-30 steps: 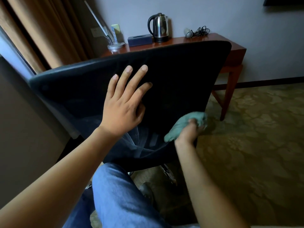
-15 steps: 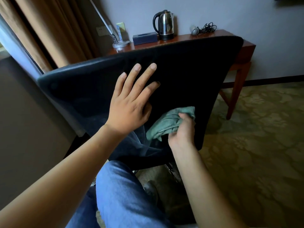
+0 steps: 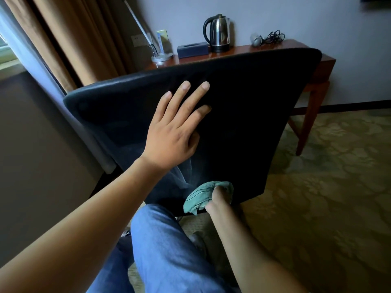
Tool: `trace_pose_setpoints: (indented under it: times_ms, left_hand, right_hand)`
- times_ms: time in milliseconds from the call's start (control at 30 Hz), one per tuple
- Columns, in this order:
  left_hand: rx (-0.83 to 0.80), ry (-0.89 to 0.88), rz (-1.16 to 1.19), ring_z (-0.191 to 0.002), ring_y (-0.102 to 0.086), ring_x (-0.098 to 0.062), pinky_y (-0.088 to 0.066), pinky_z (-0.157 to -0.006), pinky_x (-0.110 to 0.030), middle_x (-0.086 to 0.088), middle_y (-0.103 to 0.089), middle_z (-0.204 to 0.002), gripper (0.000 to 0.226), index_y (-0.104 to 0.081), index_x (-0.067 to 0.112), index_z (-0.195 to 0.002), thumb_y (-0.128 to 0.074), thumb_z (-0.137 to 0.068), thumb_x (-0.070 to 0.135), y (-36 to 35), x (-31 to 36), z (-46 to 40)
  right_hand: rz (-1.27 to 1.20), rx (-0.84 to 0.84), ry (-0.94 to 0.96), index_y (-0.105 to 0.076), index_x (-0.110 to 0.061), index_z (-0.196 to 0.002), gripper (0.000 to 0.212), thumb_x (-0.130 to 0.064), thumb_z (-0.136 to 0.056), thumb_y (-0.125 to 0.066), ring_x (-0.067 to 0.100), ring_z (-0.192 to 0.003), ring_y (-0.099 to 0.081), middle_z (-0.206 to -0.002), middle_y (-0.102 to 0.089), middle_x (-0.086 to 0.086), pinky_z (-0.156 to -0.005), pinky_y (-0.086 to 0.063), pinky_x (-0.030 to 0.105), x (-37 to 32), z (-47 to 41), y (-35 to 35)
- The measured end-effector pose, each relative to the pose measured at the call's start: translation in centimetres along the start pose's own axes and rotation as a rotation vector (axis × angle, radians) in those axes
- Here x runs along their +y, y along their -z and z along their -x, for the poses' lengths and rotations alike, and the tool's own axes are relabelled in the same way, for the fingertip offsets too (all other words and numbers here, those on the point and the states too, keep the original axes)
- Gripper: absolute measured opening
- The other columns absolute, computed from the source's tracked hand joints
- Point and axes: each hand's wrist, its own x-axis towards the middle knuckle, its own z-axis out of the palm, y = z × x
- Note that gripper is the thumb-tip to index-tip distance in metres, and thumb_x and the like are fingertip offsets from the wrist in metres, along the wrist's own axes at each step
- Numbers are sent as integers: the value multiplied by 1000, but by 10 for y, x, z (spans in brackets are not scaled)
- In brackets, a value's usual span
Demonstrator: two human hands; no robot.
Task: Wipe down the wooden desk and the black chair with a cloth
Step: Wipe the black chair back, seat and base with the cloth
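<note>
right hand [image 3: 220,194] half-buried in cloth [image 3: 200,197], chair [image 3: 254,115] base hidden

Wooden desk [image 3: 321,66] against the wall, beyond the left hand [image 3: 173,132].

A steel kettle [image 3: 218,32] stands above the fingertips, a dark tissue box [image 3: 192,51] just left of it, a lamp base [image 3: 160,58] farther left, and a tangled cord [image 3: 268,38] to the right; patterned carpet [image 3: 328,187] lies below.
</note>
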Motion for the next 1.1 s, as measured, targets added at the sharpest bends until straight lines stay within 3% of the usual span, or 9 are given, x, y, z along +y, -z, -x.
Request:
trace_pose_setpoints:
  times_ms: [67, 167, 333, 400, 467, 633, 800, 933, 1100]
  left_hand:
    - [-1, -6, 4, -152, -22, -29, -10, -125, -39, -2, -29, -162, 52, -65, 15, -128, -63, -76, 13, 2, -2, 0]
    - [-7, 5, 7, -153, -22, -30, -10, -125, -39, -2, -28, -163, 53, -65, 15, -127, -63, -74, 12, 3, -3, 0]
    - [-49, -24, 49, -152, -25, -31, -14, -124, -41, -5, -34, -162, 54, -66, 13, -126, -61, -72, 11, 9, -6, 2]
    - [-51, -55, 69, -152, -28, -31, -18, -124, -41, -8, -36, -161, 51, -66, 12, -126, -56, -76, 7, 15, -13, 4]
    - [-31, -83, 90, -150, -32, -30, -23, -122, -40, -11, -37, -160, 45, -67, 11, -125, -46, -86, 5, 20, -22, 5]
    - [22, -47, 18, -148, -34, -33, -24, -122, -48, -14, -39, -158, 41, -68, 12, -125, -55, -86, 7, 36, -47, 13]
    - [58, 178, -36, -146, -35, -41, -22, -118, -62, -18, -41, -156, 34, -67, 14, -125, -60, -95, 28, 45, -72, 22]
    - [49, 170, -10, -144, -39, -40, -21, -118, -63, -17, -43, -155, 38, -65, 14, -128, -61, -94, 28, 43, -75, 25]
    - [56, 171, 1, -142, -39, -41, -20, -118, -63, -18, -43, -154, 45, -62, 15, -130, -64, -86, 23, 40, -75, 24]
  right_hand:
    - [-22, -29, 23, -39, -10, -150, 52, -37, -106, -41, 42, -135, -47, -152, -44, 19, -112, -33, 65, -13, 24, -14]
    - [22, -103, 162, -49, -7, -135, 34, -21, -104, -47, 36, -107, -62, -129, -61, 20, -96, -50, 55, -31, 72, -40]
    - [-113, -328, 335, -54, -24, -124, 28, -10, -101, -50, 19, -93, -69, -109, -68, 4, -85, -56, 36, -33, 112, -64]
    - [-27, -242, 381, -51, -27, -135, 36, -19, -100, -55, 23, -103, -67, -127, -65, 7, -85, -55, 36, -7, 82, -56]
    - [48, -118, 339, -37, -25, -151, 59, -35, -97, -58, 31, -122, -60, -149, -50, 10, -96, -53, 42, 16, 53, -43]
    - [28, 23, 122, -32, -13, -153, 55, -26, -104, -51, 36, -128, -55, -150, -46, 15, -103, -50, 51, 35, 11, -19]
    - [26, -189, 173, -44, -10, -143, 39, -15, -105, -48, 31, -116, -58, -139, -54, 12, -95, -47, 46, 5, 99, -53]
    - [-69, -374, 304, -35, -25, -149, 52, -11, -102, -53, 19, -110, -62, -141, -53, 5, -90, -52, 35, -13, 146, -87]
    - [142, -233, 602, -24, -30, -155, 66, -19, -99, -55, 19, -123, -53, -142, -43, -3, -111, -43, 41, 21, 112, -71]
